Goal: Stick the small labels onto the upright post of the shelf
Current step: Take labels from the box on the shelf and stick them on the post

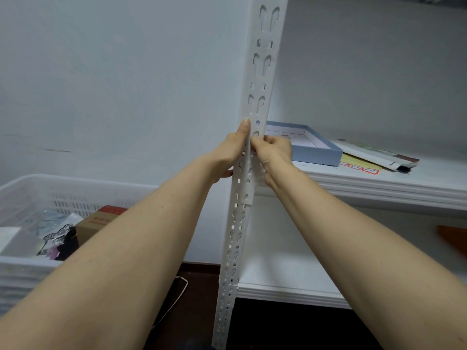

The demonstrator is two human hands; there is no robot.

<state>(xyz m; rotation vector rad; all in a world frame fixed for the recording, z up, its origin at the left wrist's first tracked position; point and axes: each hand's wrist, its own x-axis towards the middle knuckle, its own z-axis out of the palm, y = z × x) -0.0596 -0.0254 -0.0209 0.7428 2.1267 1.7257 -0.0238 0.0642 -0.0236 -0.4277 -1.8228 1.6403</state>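
The white perforated upright post (pixel 260 72) of the shelf runs from the top of the view down to the floor. Both hands meet on it at shelf height. My left hand (pixel 233 150) presses against the post's left edge, with one finger stretched up along it. My right hand (pixel 274 154) rests on the post's front, thumb pressed to the metal. Any small label under the fingers is hidden; I cannot make one out. A yellow label sheet (pixel 358 168) with red-bordered labels lies on the shelf board to the right.
A pale blue shallow box (pixel 316 150) and a white envelope (pixel 379 156) lie on the upper shelf board (pixel 379 190). A lower board (pixel 285 289) sits below. At the left stands a white plastic crate (pixel 75 188) holding a cardboard box and bags. An orange object (pixel 452 238) shows at the right edge.
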